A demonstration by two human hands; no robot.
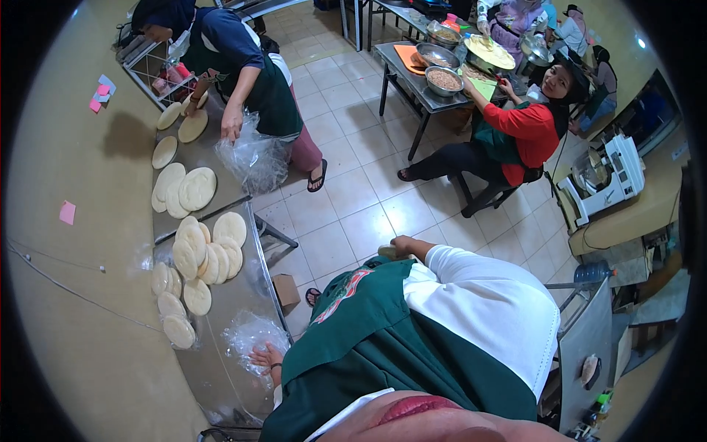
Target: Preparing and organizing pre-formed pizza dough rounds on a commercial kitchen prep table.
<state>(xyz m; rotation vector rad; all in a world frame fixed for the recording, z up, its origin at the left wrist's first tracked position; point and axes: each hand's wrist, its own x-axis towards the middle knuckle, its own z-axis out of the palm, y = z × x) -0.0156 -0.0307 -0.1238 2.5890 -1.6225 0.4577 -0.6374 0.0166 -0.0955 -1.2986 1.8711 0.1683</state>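
Note:
My left hand (267,356) lies spread on a crumpled clear plastic bag (251,334) at the near end of the metal table (215,359). My right hand (406,246) is in front of my apron, its fingers around a small beige object (388,251) that I cannot identify. Beyond my left hand, pale flat dough rounds (197,296) lie overlapping on the metal; some at the wall side (178,330) appear wrapped in plastic. More rounds (197,189) lie on the adjoining table farther off.
A co-worker (237,72) leans over the far table, one hand on the rounds, the other on clear plastic (257,157). Another person (513,127) sits at a work table (406,77) with metal bowls (444,80). A cardboard box (285,293) is beside the near table. A white stand mixer (607,171) stands right.

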